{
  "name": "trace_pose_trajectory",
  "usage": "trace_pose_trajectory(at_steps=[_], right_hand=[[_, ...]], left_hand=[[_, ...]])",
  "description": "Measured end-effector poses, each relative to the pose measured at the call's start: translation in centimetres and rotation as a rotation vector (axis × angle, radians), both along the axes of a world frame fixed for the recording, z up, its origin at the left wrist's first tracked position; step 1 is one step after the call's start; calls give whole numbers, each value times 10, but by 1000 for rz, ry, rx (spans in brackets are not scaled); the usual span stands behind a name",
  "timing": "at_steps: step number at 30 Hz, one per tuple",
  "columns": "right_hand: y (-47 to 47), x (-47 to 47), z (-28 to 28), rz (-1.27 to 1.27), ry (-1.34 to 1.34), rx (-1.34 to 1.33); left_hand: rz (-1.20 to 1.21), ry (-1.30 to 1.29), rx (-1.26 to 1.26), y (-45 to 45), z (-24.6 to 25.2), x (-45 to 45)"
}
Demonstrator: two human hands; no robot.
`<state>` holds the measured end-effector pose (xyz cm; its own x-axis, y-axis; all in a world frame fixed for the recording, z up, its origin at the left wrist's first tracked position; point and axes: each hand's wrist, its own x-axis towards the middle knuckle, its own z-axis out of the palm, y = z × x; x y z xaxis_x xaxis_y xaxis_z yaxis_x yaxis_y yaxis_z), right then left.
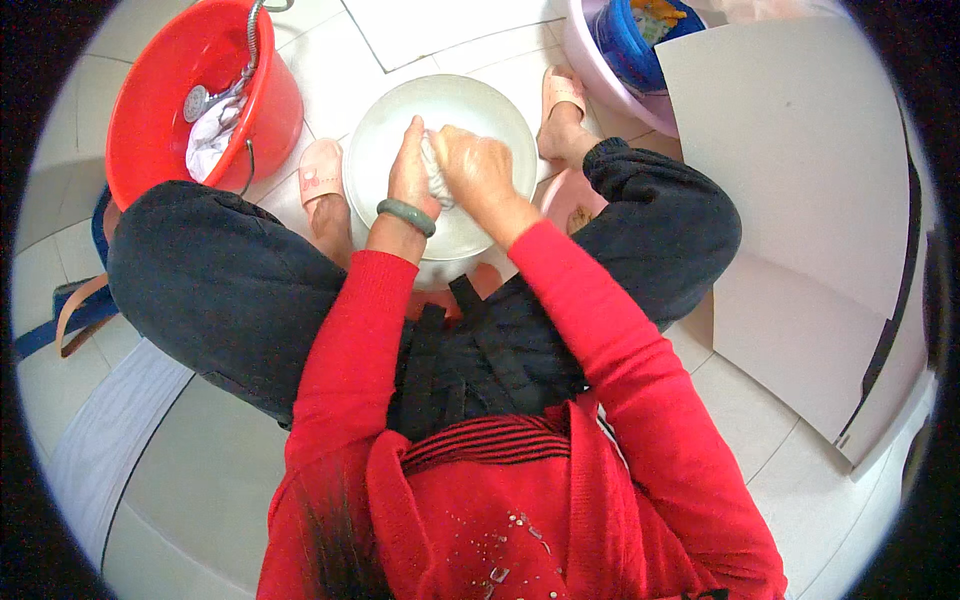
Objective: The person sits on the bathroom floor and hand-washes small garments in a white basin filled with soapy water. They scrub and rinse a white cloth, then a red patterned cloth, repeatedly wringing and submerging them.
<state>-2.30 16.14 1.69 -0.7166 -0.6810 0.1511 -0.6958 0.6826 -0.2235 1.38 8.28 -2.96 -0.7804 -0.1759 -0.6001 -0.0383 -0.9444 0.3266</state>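
A wad of white cloth [437, 174] is squeezed between my two hands over a pale round basin [472, 94]. My left hand [411, 165], with a green bangle at its wrist, lies along the cloth's left side with the thumb stretched forward. My right hand [480, 166] is closed in a fist on the cloth's other side, and its back looks wet. The basin stands between my feet. Much of the cloth is hidden by my hands.
A red bucket [281, 105] at the upper left holds a shower head [196, 103] and white cloth [214, 139]. At the upper right, a pale tub [581, 45] holds a blue container [622, 52]. A white panel [780, 150] stands beside my right knee.
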Motion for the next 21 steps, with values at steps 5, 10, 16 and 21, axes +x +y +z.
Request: trace_pose_trajectory(at_steps=[5,10,16,21], right_hand=[[-6,8,2,160,-91,91],[-5,0,20,97,-24,57],[4,9,-4,33,-113,85],[6,-1,1,-57,-30,1]], left_hand=[[9,106,153,-16,-13,2],[-16,134,124,-3,-18,5],[13,-170,-5,6,4,3],[29,-207,-6,8,9,3]])
